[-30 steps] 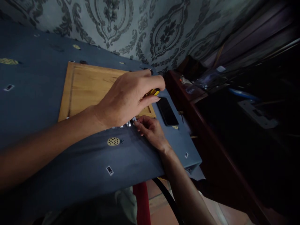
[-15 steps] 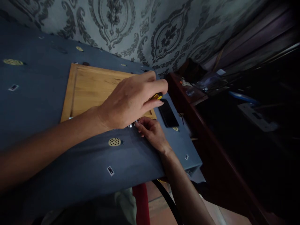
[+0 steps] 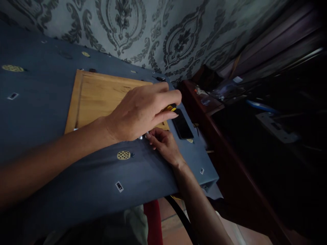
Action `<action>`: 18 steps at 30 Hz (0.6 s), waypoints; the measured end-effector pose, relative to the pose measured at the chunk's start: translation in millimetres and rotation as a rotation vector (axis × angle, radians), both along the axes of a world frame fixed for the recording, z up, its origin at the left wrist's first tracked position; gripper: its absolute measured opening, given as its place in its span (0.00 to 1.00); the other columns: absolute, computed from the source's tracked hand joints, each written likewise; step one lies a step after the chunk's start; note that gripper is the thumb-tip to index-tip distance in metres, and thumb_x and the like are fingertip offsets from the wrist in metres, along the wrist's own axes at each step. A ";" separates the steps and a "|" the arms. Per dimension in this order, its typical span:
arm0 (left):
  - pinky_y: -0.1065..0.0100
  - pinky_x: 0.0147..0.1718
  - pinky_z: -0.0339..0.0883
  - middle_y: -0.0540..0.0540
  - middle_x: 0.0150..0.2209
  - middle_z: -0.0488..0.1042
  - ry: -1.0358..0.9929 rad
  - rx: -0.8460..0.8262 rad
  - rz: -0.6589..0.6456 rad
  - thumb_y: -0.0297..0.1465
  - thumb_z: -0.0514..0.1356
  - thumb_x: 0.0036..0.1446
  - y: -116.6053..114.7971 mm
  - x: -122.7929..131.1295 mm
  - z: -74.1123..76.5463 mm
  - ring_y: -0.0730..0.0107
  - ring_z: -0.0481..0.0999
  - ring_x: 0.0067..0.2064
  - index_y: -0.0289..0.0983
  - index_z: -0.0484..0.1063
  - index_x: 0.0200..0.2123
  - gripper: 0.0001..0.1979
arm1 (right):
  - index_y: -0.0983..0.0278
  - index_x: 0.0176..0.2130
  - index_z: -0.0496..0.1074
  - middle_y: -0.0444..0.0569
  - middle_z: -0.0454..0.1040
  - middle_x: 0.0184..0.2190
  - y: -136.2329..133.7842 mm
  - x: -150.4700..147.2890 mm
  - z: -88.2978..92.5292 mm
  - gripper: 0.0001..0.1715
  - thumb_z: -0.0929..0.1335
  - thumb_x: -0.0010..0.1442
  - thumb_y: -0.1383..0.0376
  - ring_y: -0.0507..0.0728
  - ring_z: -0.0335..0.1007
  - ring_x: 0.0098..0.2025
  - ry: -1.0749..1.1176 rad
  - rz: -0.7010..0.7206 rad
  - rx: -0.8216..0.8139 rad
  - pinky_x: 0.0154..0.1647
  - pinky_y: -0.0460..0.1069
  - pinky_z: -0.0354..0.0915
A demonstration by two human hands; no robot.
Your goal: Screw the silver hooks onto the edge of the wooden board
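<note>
My left hand [image 3: 141, 110] reaches in from the left above the near right part of a framed wooden board [image 3: 99, 97]. It is closed round a screwdriver-like tool with a black-and-yellow handle [image 3: 170, 108]; only the handle's end shows, and the tip is hidden. Below it, my right hand [image 3: 163, 141] rests at the board's near edge. Its thumb and fingers are pinched together at a small silvery metal piece [image 3: 140, 137], partly covered by my left hand. I cannot make out the piece's exact shape.
A blue tablecloth [image 3: 97, 183] with pineapple prints covers the table. A dark phone [image 3: 182, 125] lies right of the board. Small dark objects lie behind the board. A patterned curtain [image 3: 127, 27] hangs at the back. On the right stands dark red furniture [image 3: 201, 117] with clutter, including a blue pen-like item [image 3: 260, 106].
The whole view has shifted very slightly. Both hands keep nearly the same place and grip, with the left hand's fingers and handle turned only a touch.
</note>
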State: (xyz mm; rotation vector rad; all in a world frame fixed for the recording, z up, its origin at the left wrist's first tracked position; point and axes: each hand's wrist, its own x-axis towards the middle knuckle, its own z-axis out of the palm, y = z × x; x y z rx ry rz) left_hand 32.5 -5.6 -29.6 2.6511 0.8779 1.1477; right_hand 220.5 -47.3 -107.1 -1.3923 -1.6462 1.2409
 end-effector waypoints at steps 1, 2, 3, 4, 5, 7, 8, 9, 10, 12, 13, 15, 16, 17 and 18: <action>0.63 0.44 0.74 0.42 0.45 0.80 0.009 0.006 0.005 0.30 0.59 0.68 0.0 0.3 -0.8 0.63 0.81 0.43 0.38 0.77 0.46 0.07 | 0.61 0.29 0.67 0.40 0.65 0.23 0.0 0.0 -0.1 0.27 0.73 0.58 0.43 0.49 0.58 0.24 -0.003 0.001 -0.001 0.25 0.47 0.58; 0.63 0.44 0.74 0.42 0.44 0.80 0.011 0.010 0.009 0.29 0.59 0.69 0.1 0.3 -1.1 0.63 0.81 0.43 0.37 0.77 0.46 0.07 | 0.61 0.29 0.67 0.40 0.65 0.23 0.0 0.0 -0.1 0.27 0.73 0.58 0.43 0.49 0.58 0.24 -0.006 0.002 -0.003 0.25 0.47 0.58; 0.64 0.43 0.74 0.43 0.43 0.80 0.006 0.014 0.013 0.29 0.59 0.69 0.2 0.0 -0.9 0.63 0.81 0.42 0.37 0.77 0.46 0.08 | 0.61 0.29 0.67 0.40 0.65 0.23 0.0 0.0 -0.1 0.27 0.73 0.58 0.43 0.49 0.58 0.24 -0.009 0.001 -0.003 0.25 0.47 0.58; 0.64 0.43 0.74 0.43 0.43 0.80 -0.004 0.018 0.015 0.29 0.58 0.69 0.4 -0.5 -0.4 0.64 0.82 0.42 0.38 0.77 0.46 0.08 | 0.61 0.29 0.67 0.40 0.65 0.23 0.0 0.1 -0.1 0.27 0.73 0.58 0.42 0.49 0.58 0.23 -0.013 0.001 -0.003 0.25 0.47 0.58; 0.65 0.43 0.74 0.44 0.42 0.81 -0.015 0.017 0.017 0.29 0.58 0.69 0.6 -1.2 0.6 0.64 0.82 0.42 0.38 0.77 0.47 0.08 | 0.61 0.29 0.67 0.40 0.65 0.23 0.0 0.1 0.0 0.28 0.73 0.58 0.42 0.49 0.58 0.23 -0.016 0.001 -0.003 0.25 0.47 0.58; 0.65 0.43 0.75 0.45 0.42 0.82 -0.038 0.005 0.017 0.28 0.57 0.69 1.0 -2.7 2.8 0.65 0.82 0.42 0.39 0.77 0.48 0.10 | 0.61 0.29 0.66 0.40 0.65 0.23 0.1 0.1 0.2 0.28 0.73 0.58 0.41 0.49 0.58 0.23 -0.026 0.002 -0.001 0.25 0.47 0.58; 0.65 0.43 0.75 0.46 0.43 0.82 -0.042 -0.008 0.018 0.28 0.57 0.69 1.2 -3.3 3.8 0.65 0.83 0.42 0.39 0.76 0.50 0.10 | 0.61 0.29 0.67 0.40 0.65 0.23 0.1 0.1 0.3 0.29 0.73 0.57 0.41 0.49 0.58 0.23 -0.030 0.005 0.000 0.25 0.47 0.58; 0.65 0.43 0.75 0.46 0.43 0.83 -0.041 -0.023 0.019 0.28 0.56 0.69 1.3 -3.7 4.3 0.65 0.83 0.42 0.39 0.76 0.50 0.11 | 0.61 0.29 0.67 0.40 0.65 0.23 0.2 0.0 0.3 0.29 0.73 0.57 0.40 0.49 0.58 0.23 -0.033 0.009 0.000 0.25 0.47 0.58; 0.65 0.43 0.75 0.46 0.44 0.83 -0.036 -0.034 0.021 0.28 0.56 0.69 1.4 -3.9 4.4 0.65 0.83 0.41 0.39 0.75 0.51 0.11 | 0.61 0.29 0.67 0.40 0.65 0.23 0.4 -0.1 0.2 0.29 0.73 0.57 0.40 0.49 0.58 0.23 -0.035 0.011 0.000 0.25 0.47 0.58; 0.64 0.44 0.76 0.45 0.44 0.82 -0.020 -0.034 0.024 0.28 0.56 0.70 1.4 -3.4 2.8 0.64 0.83 0.41 0.38 0.76 0.50 0.11 | 0.61 0.29 0.67 0.40 0.65 0.23 0.7 -0.3 -0.3 0.30 0.73 0.56 0.40 0.50 0.58 0.23 -0.031 0.007 0.002 0.24 0.47 0.58; 0.63 0.44 0.76 0.44 0.44 0.82 -0.010 -0.022 0.024 0.29 0.56 0.70 1.4 -2.8 1.5 0.64 0.83 0.42 0.38 0.76 0.50 0.10 | 0.61 0.29 0.67 0.40 0.65 0.23 0.8 -0.4 -0.6 0.30 0.73 0.56 0.39 0.50 0.58 0.23 -0.025 0.001 0.002 0.24 0.47 0.58; 0.62 0.45 0.76 0.43 0.44 0.81 0.002 0.018 0.024 0.30 0.58 0.69 1.2 -1.6 -1.4 0.62 0.83 0.44 0.38 0.77 0.49 0.10 | 0.61 0.29 0.67 0.40 0.65 0.23 0.9 -0.5 -1.2 0.30 0.73 0.56 0.39 0.50 0.58 0.23 -0.014 -0.010 0.001 0.24 0.47 0.58; 0.62 0.45 0.76 0.43 0.44 0.81 0.005 0.036 0.023 0.30 0.58 0.69 1.1 -1.0 -2.4 0.62 0.82 0.44 0.38 0.77 0.49 0.10 | 0.61 0.29 0.67 0.40 0.65 0.23 0.8 -0.4 -1.3 0.30 0.73 0.56 0.40 0.50 0.58 0.23 -0.010 -0.009 -0.001 0.24 0.47 0.59; 0.62 0.46 0.76 0.43 0.44 0.81 0.007 0.046 0.024 0.29 0.58 0.69 1.0 -0.6 -3.0 0.62 0.82 0.45 0.37 0.77 0.50 0.10 | 0.61 0.29 0.67 0.40 0.65 0.23 0.7 -0.3 -1.3 0.29 0.74 0.56 0.40 0.50 0.58 0.23 -0.007 -0.005 -0.001 0.24 0.47 0.59; 0.62 0.45 0.76 0.42 0.44 0.81 0.005 0.051 0.022 0.29 0.58 0.69 1.0 -0.5 -3.0 0.62 0.82 0.45 0.37 0.78 0.50 0.11 | 0.61 0.29 0.68 0.40 0.65 0.23 0.4 -0.1 -1.3 0.29 0.74 0.57 0.40 0.50 0.58 0.23 -0.005 -0.001 -0.001 0.24 0.47 0.59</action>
